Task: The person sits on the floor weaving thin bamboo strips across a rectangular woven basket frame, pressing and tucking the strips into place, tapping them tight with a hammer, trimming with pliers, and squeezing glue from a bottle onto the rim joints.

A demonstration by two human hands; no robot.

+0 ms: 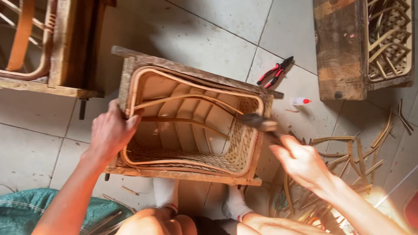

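Bamboo basket (191, 130), its walls woven and rim strips already bent in, sits inside a wooden mould (130, 69) on the tiled floor, left hand (111, 132) gripping its left rim, right hand (300, 161) closed on a blurred hammer (259, 122) at the right rim, with loose strips (348, 152) and red pliers (275, 72) lying farther right.

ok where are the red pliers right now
In the head view the red pliers lie on the tiled floor, upper right of the wooden basket mould, just above the small white glue bottle.
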